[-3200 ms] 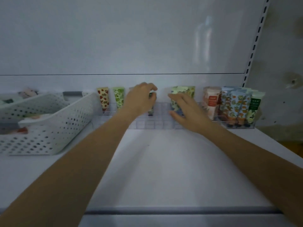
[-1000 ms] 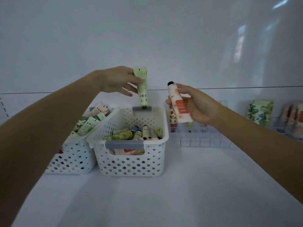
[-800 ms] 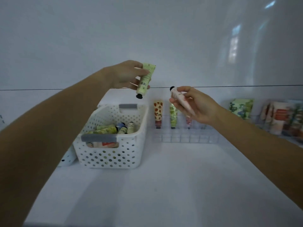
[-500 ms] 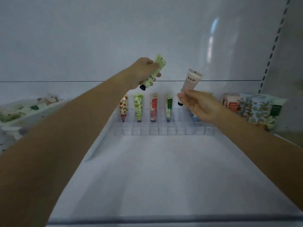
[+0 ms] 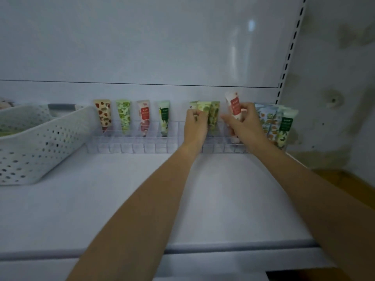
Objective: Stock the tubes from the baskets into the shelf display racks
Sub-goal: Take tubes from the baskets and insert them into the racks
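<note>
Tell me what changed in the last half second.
Both hands dropped from above to the rack. The left hand grips its green tube beside the other green tubes; the right hand holds the red-label tube down at the slots. Neither is let go. The four tubes at left stand as before.

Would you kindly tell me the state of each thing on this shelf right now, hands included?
Left hand, grips a pale green tube upright at the rack.
Right hand, holds a white-and-red tube, crimped end up, slightly tilted.
Clear rack, partly filled along its back row.
Four tubes, standing cap down in its left part.
White basket, standing left of the rack, contents mostly hidden.
</note>
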Motion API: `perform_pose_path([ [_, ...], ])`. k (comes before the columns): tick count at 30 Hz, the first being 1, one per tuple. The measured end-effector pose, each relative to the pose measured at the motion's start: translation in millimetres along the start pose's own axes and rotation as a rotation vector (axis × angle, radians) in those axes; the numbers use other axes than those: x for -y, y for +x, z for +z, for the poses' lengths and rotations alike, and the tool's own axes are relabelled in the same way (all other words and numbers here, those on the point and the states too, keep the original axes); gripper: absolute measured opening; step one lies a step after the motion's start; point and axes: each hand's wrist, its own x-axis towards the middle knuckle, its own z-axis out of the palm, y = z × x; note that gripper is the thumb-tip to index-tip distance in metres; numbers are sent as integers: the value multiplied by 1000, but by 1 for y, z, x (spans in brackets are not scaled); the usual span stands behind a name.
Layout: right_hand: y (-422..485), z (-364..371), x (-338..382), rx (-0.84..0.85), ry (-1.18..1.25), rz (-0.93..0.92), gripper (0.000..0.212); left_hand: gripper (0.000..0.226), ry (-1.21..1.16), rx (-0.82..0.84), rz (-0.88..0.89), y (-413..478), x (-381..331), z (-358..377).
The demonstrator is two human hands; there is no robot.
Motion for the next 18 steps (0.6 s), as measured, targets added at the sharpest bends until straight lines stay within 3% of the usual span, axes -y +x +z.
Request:
perform_pose_path([
  [4,5,-9,-2,30,95,67,7,10,71,9,46,0,-1,-20],
  [6,7,-13,0,-56,70,20,6,10,144,29,46,-4,0,-30],
  [9,10,-26,0,-176,17,-8,22,11,182,-18,35,-8,3,-34],
  [15,5,-45,-8,-202,-284,-106,82,13,284,0,56,-10,6,-30],
  [18,3,-44,-12,-193,-434,-206,71,18,357,35,125,-12,9,-29],
])
